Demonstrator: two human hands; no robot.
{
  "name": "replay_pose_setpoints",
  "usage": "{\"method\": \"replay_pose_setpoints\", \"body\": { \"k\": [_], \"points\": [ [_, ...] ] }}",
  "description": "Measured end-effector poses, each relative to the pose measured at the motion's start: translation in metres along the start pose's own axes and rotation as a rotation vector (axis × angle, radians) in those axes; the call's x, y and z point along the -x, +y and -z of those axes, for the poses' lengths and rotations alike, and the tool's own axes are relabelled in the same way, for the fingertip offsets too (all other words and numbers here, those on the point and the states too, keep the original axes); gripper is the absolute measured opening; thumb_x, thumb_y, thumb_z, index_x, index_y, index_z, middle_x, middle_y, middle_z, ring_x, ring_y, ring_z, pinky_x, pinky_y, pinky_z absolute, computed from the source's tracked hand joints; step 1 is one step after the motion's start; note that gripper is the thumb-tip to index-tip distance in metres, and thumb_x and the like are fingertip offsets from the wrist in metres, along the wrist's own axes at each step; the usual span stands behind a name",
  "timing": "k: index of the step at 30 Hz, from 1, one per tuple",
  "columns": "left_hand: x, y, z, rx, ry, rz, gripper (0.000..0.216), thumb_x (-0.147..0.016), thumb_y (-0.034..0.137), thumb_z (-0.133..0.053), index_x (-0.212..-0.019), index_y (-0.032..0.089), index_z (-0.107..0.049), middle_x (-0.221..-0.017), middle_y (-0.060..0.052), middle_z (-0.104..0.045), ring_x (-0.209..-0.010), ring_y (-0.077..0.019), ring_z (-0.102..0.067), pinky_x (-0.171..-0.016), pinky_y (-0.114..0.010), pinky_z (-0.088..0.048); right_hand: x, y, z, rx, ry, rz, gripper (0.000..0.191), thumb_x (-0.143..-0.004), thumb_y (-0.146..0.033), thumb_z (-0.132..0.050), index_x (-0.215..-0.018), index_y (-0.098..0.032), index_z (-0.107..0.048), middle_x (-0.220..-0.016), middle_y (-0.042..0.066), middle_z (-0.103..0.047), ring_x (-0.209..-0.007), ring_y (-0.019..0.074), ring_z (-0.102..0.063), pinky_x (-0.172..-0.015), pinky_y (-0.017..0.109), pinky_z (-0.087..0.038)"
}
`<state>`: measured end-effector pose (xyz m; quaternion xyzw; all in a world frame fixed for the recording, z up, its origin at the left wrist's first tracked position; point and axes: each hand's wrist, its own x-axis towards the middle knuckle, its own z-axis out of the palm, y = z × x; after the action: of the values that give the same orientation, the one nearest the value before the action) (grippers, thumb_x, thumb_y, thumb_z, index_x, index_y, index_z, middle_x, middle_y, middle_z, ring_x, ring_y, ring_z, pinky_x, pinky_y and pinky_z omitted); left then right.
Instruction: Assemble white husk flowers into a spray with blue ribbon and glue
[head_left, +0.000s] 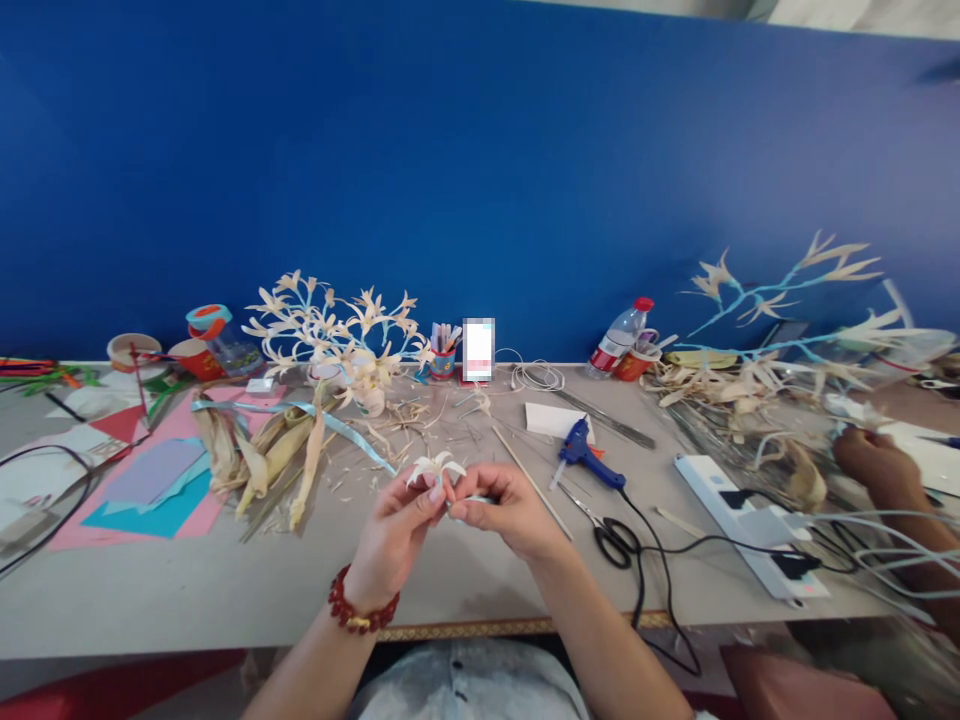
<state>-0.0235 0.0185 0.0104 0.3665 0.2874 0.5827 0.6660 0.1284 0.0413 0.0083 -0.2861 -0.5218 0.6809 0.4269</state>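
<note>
A small cream husk flower (436, 467) stands up from between my hands near the front of the table. My left hand (405, 515) is closed, pinching the flower just under its petals. Close beside it, the closed fingers of my right hand (504, 508) pinch a thin light blue stem below the flower. A light blue ribbon (349, 436) runs from the dried corn husks (281, 450) at the left towards my left hand; where it ends is hidden.
A blue glue gun (589, 455), black-handled scissors (616, 542) and a white power strip (742, 530) with cables lie to the right. Husk flower branches (345, 335) stand at the back left. Far right, another person's hand (877, 465) works by more husk flowers.
</note>
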Motion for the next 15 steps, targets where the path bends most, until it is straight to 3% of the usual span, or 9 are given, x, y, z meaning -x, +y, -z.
{"method": "replay_pose_setpoints", "body": {
  "k": [4, 10, 15],
  "points": [
    [-0.002, -0.003, 0.003, -0.019, 0.002, 0.000, 0.017, -0.074, 0.030, -0.075, -0.068, 0.015, -0.068, -0.066, 0.000, -0.053, -0.059, -0.0101, -0.040, -0.058, -0.024, -0.033, -0.001, 0.002, 0.002, 0.035, -0.005, 0.021, 0.028, -0.068, -0.038, -0.080, -0.067, -0.016, -0.063, -0.065, -0.001, -0.061, -0.059, 0.0113, -0.052, -0.058, 0.023, -0.039],
    [-0.001, -0.014, 0.005, -0.083, 0.107, -0.054, 0.009, -0.076, 0.024, -0.074, -0.081, 0.019, -0.070, -0.072, 0.001, -0.058, -0.069, -0.0116, -0.049, -0.067, -0.023, -0.039, -0.002, 0.004, 0.005, 0.242, 0.103, 0.151, 0.025, -0.073, -0.036, -0.074, -0.067, -0.017, -0.061, -0.065, -0.001, -0.058, -0.059, 0.0111, -0.048, -0.057, 0.022, -0.036],
    [0.000, -0.015, 0.001, -0.043, 0.156, -0.064, 0.008, -0.075, 0.023, -0.074, -0.075, 0.019, -0.067, -0.075, 0.001, -0.063, -0.075, -0.0130, -0.054, -0.072, -0.024, -0.041, -0.001, 0.002, 0.004, 0.394, 0.144, 0.163, 0.024, -0.076, -0.038, -0.070, -0.068, -0.017, -0.062, -0.063, -0.001, -0.059, -0.057, 0.0110, -0.047, -0.054, 0.022, -0.034]
  ]
}}
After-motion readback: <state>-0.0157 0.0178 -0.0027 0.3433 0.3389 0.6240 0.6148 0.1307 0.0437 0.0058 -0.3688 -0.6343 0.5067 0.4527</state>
